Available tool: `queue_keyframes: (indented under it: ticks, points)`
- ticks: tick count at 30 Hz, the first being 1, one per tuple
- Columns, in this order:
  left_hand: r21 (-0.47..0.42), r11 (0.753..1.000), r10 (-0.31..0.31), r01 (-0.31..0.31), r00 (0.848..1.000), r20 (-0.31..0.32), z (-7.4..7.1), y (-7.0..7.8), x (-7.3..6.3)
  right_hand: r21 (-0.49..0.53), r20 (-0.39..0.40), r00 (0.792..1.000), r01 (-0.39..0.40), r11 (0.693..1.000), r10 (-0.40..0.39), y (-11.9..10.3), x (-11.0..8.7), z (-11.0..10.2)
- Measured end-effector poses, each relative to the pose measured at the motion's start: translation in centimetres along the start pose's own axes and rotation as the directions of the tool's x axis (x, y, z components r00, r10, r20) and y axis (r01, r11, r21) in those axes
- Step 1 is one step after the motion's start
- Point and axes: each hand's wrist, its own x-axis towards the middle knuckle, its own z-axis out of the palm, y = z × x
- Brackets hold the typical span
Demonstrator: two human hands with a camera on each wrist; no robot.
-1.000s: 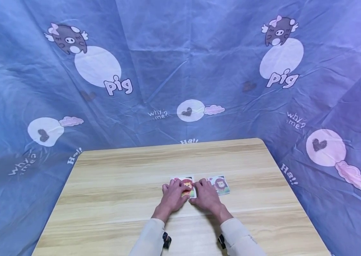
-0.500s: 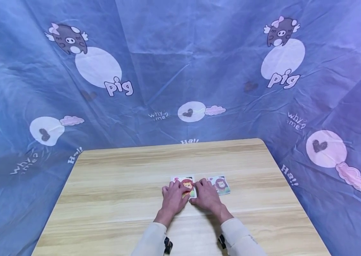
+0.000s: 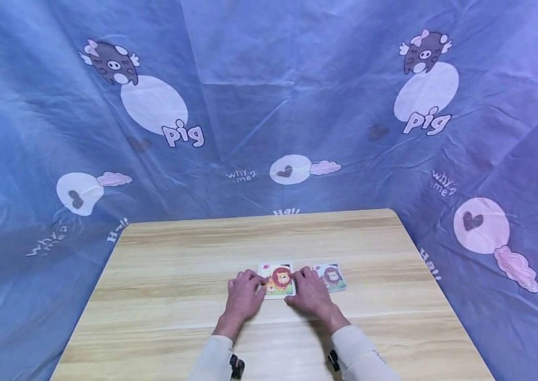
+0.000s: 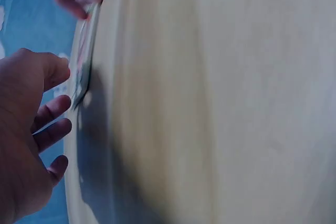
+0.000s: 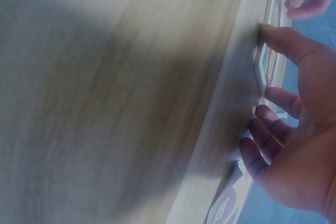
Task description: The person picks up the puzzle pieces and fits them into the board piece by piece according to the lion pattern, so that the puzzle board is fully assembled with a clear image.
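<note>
A square picture puzzle (image 3: 280, 278) with a red-maned lion lies flat on the wooden table, in the middle of the head view. My right hand (image 3: 312, 291) holds its right side, thumb at the near edge and index finger at the right edge. In the right wrist view, the other fingers (image 5: 254, 153) bend loosely beside the board. At the left edge, my left hand (image 3: 245, 295) has its fingertips right by the board. The left wrist view shows that hand's thumb (image 4: 55, 72) and fingers apart, loosely bent, with nothing between them.
A paler lion picture card (image 3: 333, 278) lies just right of the puzzle, partly behind the right hand. The wooden table (image 3: 178, 254) extends around both, with a blue printed cloth (image 3: 240, 106) hanging behind it.
My left hand has moved left off the puzzle's face to its left edge, uncovering more of the lion picture. The right hand stays at the right side.
</note>
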Motion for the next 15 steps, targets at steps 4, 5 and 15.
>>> queue_keyframes:
  ticks: [4,5,15]
  points:
    - [-0.002,0.998,-0.066,0.066,0.998,-0.014,-1.4,-1.3,0.9,0.0,0.006,1.0,-0.004,1.0,0.004,0.1,0.4,-0.2]
    - [-0.005,0.997,-0.073,0.073,0.997,-0.019,-1.8,-1.6,1.2,0.002,0.009,1.0,-0.01,1.0,0.009,0.2,0.5,-0.2]
    - [0.033,0.99,-0.136,0.135,0.989,0.052,-5.0,-3.5,3.2,0.0,0.032,0.999,-0.034,0.999,0.034,0.6,0.4,0.1]
